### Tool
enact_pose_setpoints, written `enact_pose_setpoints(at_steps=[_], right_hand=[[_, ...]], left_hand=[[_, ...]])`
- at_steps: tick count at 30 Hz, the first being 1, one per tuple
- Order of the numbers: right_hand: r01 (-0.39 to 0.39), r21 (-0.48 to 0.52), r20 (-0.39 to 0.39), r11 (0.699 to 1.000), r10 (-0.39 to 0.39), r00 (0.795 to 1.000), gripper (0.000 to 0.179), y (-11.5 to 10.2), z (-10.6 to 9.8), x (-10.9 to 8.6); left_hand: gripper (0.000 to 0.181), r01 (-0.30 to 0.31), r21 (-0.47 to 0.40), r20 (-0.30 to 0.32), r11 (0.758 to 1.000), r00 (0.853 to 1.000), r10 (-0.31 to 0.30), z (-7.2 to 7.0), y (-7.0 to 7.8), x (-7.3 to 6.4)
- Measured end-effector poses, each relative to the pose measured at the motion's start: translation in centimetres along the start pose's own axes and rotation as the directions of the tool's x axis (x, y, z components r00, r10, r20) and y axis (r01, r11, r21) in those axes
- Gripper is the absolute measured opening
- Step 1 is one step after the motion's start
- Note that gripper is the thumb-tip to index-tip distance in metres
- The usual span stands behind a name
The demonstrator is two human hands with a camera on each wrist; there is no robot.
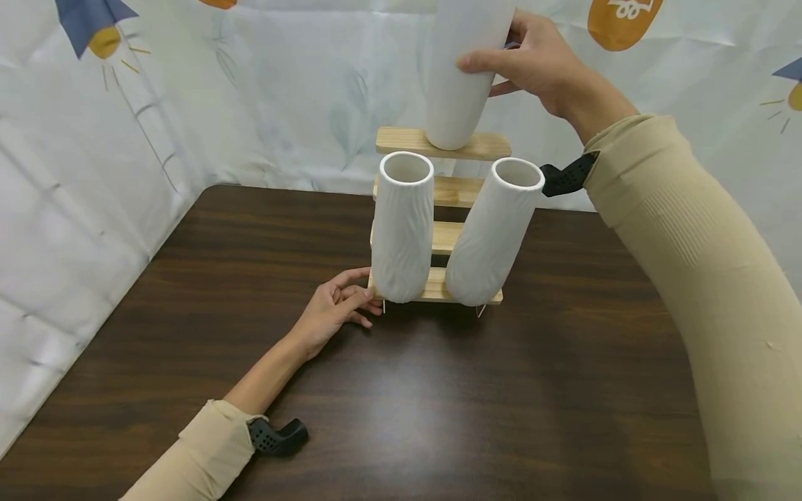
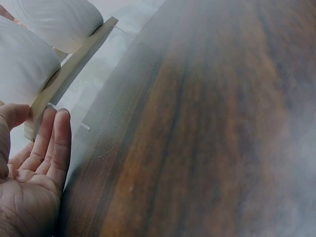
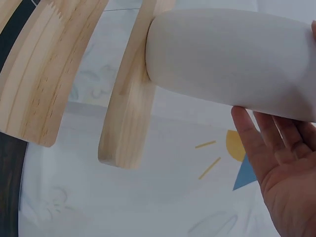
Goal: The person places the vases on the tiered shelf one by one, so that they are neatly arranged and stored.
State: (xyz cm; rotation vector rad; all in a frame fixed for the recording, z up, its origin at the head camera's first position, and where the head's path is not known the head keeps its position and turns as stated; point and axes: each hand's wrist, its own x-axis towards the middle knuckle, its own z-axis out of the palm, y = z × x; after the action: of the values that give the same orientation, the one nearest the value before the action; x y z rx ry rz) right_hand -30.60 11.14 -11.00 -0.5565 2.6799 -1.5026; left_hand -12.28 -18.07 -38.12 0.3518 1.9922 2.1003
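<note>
A stepped wooden rack (image 1: 443, 289) stands on the table, its slats rising toward the back. Two white ribbed vases, a left one (image 1: 404, 229) fairly upright and a right one (image 1: 495, 236) leaning right, are on its lowest slat. My left hand (image 1: 332, 306) holds that slat's left end, thumb (image 2: 17, 114) at its upper face and fingers (image 2: 61, 143) beneath. High at the back, my right hand (image 1: 539, 62) grips a smooth white vase (image 1: 464, 76), thumb in front and fingers partly hidden behind. This vase's base touches the top slat (image 3: 128, 113); its upper end is out of view.
The dark wood table (image 1: 407, 417) extends in front of the rack and to both sides. A pale printed cloth (image 1: 282, 90) hangs behind and along the left. Black wrist devices (image 1: 278, 437) are worn at both sleeves.
</note>
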Motion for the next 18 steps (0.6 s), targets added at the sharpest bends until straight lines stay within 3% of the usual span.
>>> enact_pose_setpoints(at_steps=[18], right_hand=[[-0.008, -0.042, 0.076, 0.999, 0.011, 0.997, 0.066, -0.27, -0.33, 0.07]], left_hand=[[0.052, 0.003, -0.006, 0.010, 1.000, 1.000, -0.003, 0.20, 0.24, 0.24]])
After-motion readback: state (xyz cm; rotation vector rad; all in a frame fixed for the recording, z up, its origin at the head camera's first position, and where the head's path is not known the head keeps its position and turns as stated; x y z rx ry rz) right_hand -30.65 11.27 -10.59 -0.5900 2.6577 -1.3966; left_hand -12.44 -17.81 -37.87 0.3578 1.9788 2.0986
